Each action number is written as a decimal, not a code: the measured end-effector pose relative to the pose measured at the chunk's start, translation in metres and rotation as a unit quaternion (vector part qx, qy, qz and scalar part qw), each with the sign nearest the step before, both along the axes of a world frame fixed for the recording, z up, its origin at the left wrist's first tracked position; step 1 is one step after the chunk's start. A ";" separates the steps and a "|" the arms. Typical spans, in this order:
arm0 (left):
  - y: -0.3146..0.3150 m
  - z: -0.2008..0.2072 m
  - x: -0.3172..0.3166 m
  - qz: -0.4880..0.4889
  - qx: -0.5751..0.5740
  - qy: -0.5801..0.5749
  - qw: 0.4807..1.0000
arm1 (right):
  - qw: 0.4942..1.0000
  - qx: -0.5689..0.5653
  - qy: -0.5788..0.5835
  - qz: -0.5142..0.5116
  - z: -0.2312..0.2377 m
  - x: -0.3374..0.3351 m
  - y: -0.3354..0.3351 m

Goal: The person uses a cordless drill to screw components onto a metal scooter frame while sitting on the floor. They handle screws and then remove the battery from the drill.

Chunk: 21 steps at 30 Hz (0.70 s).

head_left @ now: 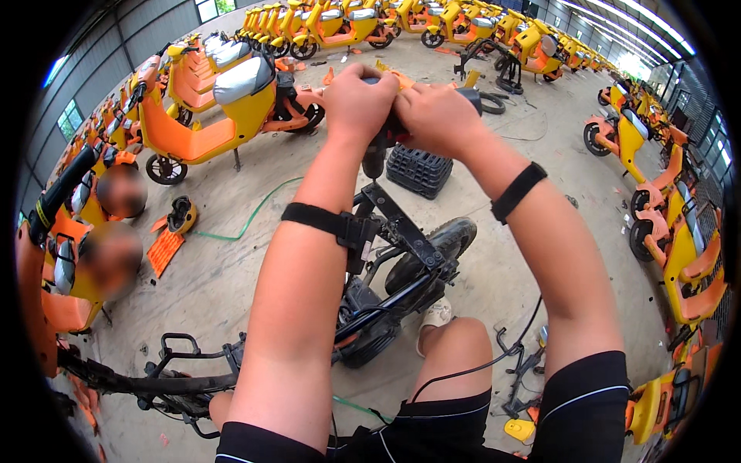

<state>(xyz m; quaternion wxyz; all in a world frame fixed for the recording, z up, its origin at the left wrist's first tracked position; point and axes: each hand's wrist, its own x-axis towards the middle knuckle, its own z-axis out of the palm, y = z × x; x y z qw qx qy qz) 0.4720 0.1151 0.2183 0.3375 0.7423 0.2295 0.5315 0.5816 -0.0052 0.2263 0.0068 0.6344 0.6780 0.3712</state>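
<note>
"At nine o'clock from the tip of your power drill (374, 160), what lies about?"

"A yellow-and-black shell (182, 215), well apart from you. Toward eight, the green strap (247, 224) lies loose; step there and it could catch you."

"And your grip?"

"Your left hand (357, 104), at twelve, is closed over the top of the drill, which stands nose down. From its tip, the black bracket (407, 235) runs toward five; whether the two touch is too small to tell. Lean sideways and the tip could well slip off that narrow metal."

"Further right?"

"The black crate (419, 171) sits at three, beyond the bracket. At one, your right hand (440, 116) is wrapped round the drill too, hiding much of its body; loosen either hand and a sudden bite could twist it in your grasp. At four is the wheel (461, 233); should it roll, the bracket would likely shift under your push. At five, the black cable (465, 371) crosses your thigh (457, 351), so rising quickly might drag it."
</note>
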 end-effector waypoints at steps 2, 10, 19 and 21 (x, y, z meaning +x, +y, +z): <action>-0.002 -0.004 -0.001 0.012 0.006 0.001 1.000 | 0.999 -0.017 0.027 -0.013 -0.004 0.002 0.004; -0.002 0.000 -0.002 0.025 0.008 -0.007 1.000 | 0.985 -0.099 0.097 -0.105 0.022 -0.023 0.000; 0.004 0.001 -0.006 0.012 0.012 -0.002 1.000 | 0.980 -0.119 0.098 -0.130 0.025 -0.031 0.002; 0.001 -0.004 -0.011 0.039 0.026 -0.009 0.999 | 0.984 -0.104 0.095 -0.106 0.018 -0.026 0.011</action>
